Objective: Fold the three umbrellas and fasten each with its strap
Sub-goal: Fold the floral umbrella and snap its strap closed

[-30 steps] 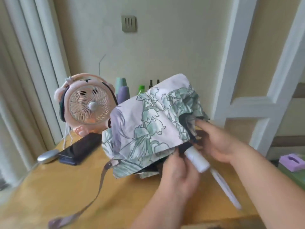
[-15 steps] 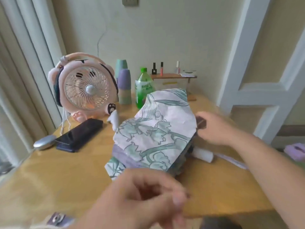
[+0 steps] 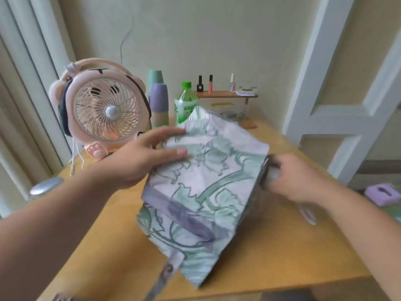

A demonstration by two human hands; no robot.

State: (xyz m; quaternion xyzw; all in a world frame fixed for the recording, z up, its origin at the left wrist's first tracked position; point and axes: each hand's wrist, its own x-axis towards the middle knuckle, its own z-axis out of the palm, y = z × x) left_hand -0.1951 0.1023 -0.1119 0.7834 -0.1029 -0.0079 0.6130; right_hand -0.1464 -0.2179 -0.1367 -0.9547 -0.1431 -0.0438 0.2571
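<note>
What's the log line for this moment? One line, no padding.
stage: folding | left hand: flat on umbrella canopy | right hand: grips its end | strap: hanging loose

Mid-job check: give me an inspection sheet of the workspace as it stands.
Surface: wooden table, floral umbrella lying on it.
Job's things: one umbrella, loosely bunched; strap hangs unfastened over the front edge; no other umbrellas seen.
Clutter: pink fan, stacked cups, green bottle, nail polish shelf, silver mouse.
Grippers: left hand flat on the fabric; right hand grips the handle end.
Cables: white cord beside the fan.
Surroundings: white door frame; purple tissue box at right.
</note>
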